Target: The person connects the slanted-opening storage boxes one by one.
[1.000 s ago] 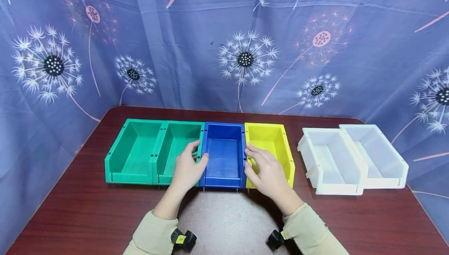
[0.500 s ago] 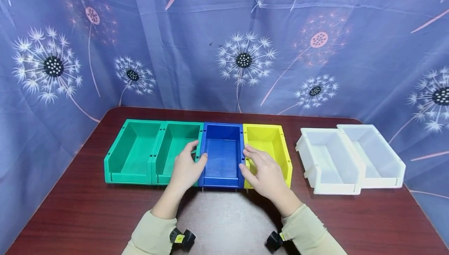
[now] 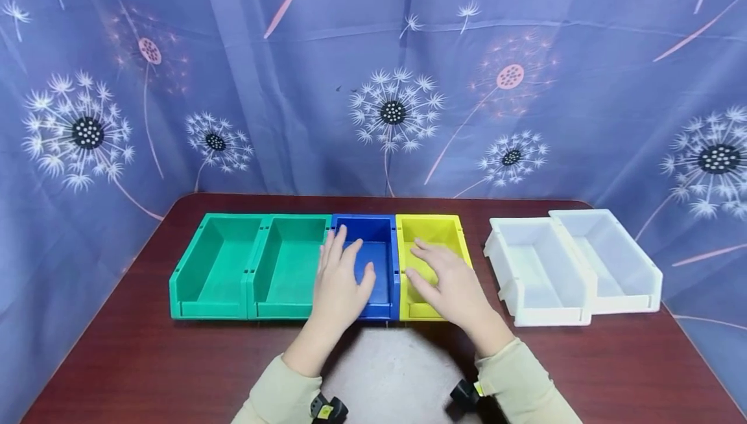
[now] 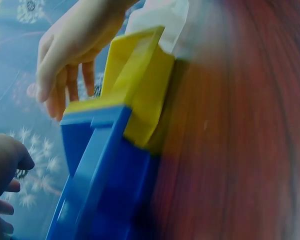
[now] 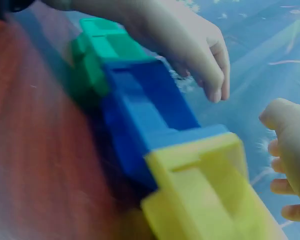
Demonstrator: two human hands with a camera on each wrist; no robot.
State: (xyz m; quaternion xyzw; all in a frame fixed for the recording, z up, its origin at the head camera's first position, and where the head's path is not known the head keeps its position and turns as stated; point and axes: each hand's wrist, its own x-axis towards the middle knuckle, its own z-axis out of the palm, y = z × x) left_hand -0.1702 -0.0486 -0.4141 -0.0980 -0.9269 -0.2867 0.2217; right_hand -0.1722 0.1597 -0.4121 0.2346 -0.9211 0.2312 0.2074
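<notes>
Two pale khaki sleeves [image 3: 283,391] extend from the near edge, each with a small black wrist camera [image 3: 329,411]; beneath them lies a dark red wood-grain table [image 3: 146,372], glossy at centre. The left hand [image 3: 341,288] is positioned above the blue plastic low-fronted bin [image 3: 380,259], fingers extended and spread, gripping nothing; the right hand [image 3: 452,284] is positioned above the yellow plastic low-fronted bin [image 3: 433,228], fingers lightly bent, thumb apart, likewise gripping nothing. The blue bin abuts the yellow bin on its right and a green plastic bin [image 3: 292,268] on its left; a second green bin [image 3: 218,268] ends the row. Two white plastic bins [image 3: 537,268] stand apart at right, one set slightly farther back; behind everything hangs a blue dandelion-print fabric [image 3: 315,113].
</notes>
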